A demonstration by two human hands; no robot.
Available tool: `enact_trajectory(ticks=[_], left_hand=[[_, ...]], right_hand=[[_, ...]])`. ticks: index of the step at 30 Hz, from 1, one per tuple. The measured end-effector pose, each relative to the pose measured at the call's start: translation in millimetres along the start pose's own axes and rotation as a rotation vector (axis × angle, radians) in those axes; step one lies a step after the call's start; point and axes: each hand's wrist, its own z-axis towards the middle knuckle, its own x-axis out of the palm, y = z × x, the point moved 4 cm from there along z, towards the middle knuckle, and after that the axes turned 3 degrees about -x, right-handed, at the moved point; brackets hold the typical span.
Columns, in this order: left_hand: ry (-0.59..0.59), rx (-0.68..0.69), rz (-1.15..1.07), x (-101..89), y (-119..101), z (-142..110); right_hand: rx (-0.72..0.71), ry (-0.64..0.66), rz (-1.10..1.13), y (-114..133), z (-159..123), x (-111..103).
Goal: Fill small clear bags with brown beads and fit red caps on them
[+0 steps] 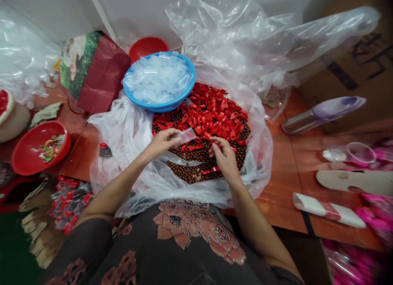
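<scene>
My left hand (165, 140) is closed on a small clear plastic container (186, 135), held tilted above the pile. My right hand (225, 156) is closed, fingertips together around a small red plastic piece (207, 135) as far as I can make out; blur hides the exact grip. Below both hands, an open clear plastic bag (259, 154) holds many brown round beads (184, 172) with a heap of red plastic pieces (211, 113) on top. At the far left of the bag, a blue basin (159, 109) is full of similar clear containers (158, 78).
A red bowl (23, 154) with small colourful bits and filled containers with red tops (66, 203) are at left. A maroon paper bag (101, 78) stands behind. To the right lie a bottle (322, 113), a white roll (328, 210) and a cardboard box (340, 88).
</scene>
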Motion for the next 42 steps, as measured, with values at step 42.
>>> enact_trajectory(ticks=[42], left_hand=[[0.067,-0.117,-0.171,94.9,68,53]], right_hand=[[0.201,-0.252,0.284,-26,-37,-38]])
